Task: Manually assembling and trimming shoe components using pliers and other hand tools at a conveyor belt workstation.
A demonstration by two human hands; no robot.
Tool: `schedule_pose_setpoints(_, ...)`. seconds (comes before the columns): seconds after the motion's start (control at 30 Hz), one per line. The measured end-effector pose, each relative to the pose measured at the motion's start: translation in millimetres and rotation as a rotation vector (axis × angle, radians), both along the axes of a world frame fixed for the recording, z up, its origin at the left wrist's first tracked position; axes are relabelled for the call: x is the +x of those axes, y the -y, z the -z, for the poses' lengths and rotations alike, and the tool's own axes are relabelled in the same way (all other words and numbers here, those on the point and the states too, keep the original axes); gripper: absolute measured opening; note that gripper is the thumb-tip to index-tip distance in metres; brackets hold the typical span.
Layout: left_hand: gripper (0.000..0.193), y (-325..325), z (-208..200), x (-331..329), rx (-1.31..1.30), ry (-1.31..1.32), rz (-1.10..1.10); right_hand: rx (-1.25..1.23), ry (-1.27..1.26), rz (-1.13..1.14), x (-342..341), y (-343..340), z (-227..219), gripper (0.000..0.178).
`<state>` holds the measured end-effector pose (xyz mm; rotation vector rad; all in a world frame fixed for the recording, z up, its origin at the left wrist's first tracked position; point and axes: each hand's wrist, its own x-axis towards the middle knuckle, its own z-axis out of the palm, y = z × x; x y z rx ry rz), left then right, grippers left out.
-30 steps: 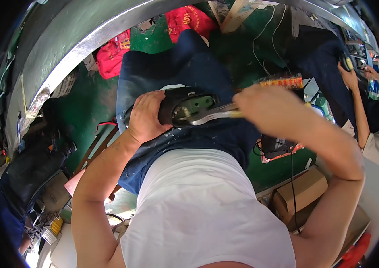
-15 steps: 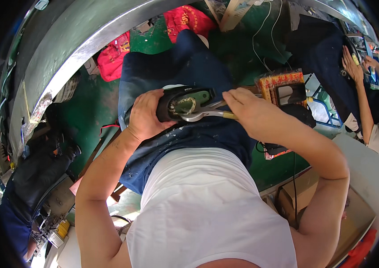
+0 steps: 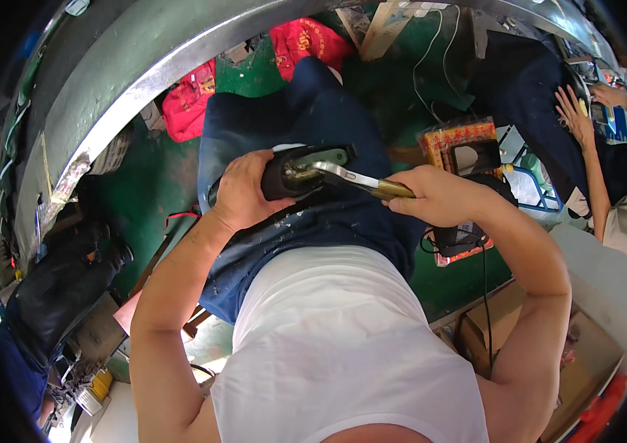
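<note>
I am seated, with my blue trousers (image 3: 291, 118) stretching away from me. My left hand (image 3: 243, 193) grips a black device (image 3: 306, 171) with a green part on top, held over my lap. My right hand (image 3: 435, 196) holds a pair of long metal pliers (image 3: 354, 177) with a brass-coloured handle end. The pliers' silver jaws reach left into the open part of the black device.
A curved metal bench edge (image 3: 129, 81) arcs over the upper left. Red bags (image 3: 306, 40) lie on the green floor. A box with a yellow-red printed rim (image 3: 461, 136) and a black box with a cable (image 3: 461, 236) sit right of my lap. Another person's hands (image 3: 575, 111) work at far right. Cardboard boxes (image 3: 505, 325) stand at the lower right.
The view has tilted, so my lap and hands sit slightly lower in the picture. The pliers' jaws stay in the black device; my right hand has shifted a little.
</note>
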<state>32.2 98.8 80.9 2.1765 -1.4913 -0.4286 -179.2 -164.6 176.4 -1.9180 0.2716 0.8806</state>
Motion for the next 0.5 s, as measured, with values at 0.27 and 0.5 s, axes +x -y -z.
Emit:
schedule_pose_setpoints(0.27, 0.075, 17, -5, 13, -0.041, -1.004, -0.425, 0.396, 0.144, 0.654, -27, -7, 17, 0.028)
schedule_pose_setpoints(0.5, 0.09, 16, 55, -42, -0.12, -1.805, -0.904, -0.065, 0.083, 0.273, -11, -36, 20, 0.03)
